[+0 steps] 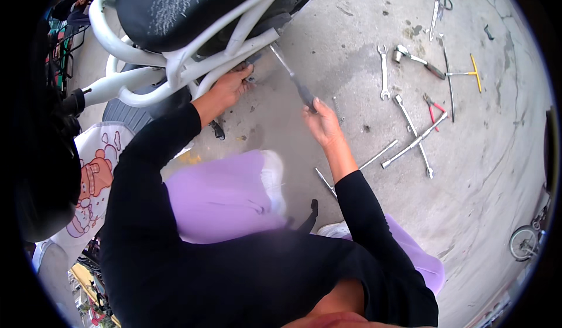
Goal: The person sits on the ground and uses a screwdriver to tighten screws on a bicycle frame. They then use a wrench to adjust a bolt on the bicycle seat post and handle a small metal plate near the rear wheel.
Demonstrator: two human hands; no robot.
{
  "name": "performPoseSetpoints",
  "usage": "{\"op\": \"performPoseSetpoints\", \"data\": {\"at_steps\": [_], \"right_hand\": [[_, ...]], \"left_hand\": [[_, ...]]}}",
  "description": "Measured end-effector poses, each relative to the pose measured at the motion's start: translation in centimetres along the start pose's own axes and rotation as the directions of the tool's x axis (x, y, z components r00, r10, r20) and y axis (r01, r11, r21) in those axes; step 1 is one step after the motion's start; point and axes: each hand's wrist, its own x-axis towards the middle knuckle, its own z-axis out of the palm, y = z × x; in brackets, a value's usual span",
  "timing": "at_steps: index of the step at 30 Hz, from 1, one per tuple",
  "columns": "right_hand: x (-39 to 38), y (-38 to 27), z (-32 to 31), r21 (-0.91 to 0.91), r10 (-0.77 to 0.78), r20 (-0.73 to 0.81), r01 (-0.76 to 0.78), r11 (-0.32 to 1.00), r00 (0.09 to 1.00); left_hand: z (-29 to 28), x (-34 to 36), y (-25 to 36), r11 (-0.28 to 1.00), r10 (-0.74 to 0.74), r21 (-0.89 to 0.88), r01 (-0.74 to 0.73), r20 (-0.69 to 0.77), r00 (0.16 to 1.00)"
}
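Note:
A scooter-like vehicle with a white tubular frame [202,66] and a worn black seat [181,9] fills the upper left. My right hand [324,124] grips the dark handle of a screwdriver [302,89]. Its long metal shaft slants up to the open end of the lowest white tube; whether the tip touches the tube or a part behind it, I cannot tell. Just beneath that tube, my left hand [228,89] has its fingers pinched together near a small dark part. What they hold is partly hidden.
On the concrete right of me lie an open-ended wrench [384,76], a ratchet [417,57], red-handled pliers [432,107], a cross-shaped wheel wrench [417,139], a yellow T-handle tool [476,75] and scissors [438,6]. A printed cloth cover [96,179] hangs at left. Someone sits at upper left.

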Motion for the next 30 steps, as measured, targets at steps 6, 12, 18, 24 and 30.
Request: {"op": "performPoseSetpoints", "data": {"at_steps": [6,12,18,24,30], "right_hand": [[-0.6,-1.0,-0.2,0.035,0.24,0.022,-0.24,0.97,0.971],[-0.5,-0.6,0.0,-0.074,0.235,0.009,-0.233,0.97,0.972],[-1.0,0.4,0.6,-0.603,-0.256,-0.096,0.148,0.784,0.962],[-2.0,0.3,1.6,-0.346,0.018,-0.23,-0.099,0.933,0.973],[-1.4,-0.6,0.8,-0.399,-0.038,-0.27,-0.076,0.914,0.962]], "left_hand": [[0.7,0.3,-2.0,0.977,0.214,0.009,-0.214,-0.128,0.969],[0.9,0.6,-3.6,0.981,0.152,-0.116,-0.153,-0.011,0.988],[0.9,0.3,-2.6,0.972,0.145,-0.17,-0.16,-0.1,0.984],[0.9,0.0,-2.9,0.954,0.173,-0.239,-0.183,-0.064,0.983],[0.2,1.0,-3.3,0.949,0.185,-0.254,-0.188,-0.035,0.982]]}}
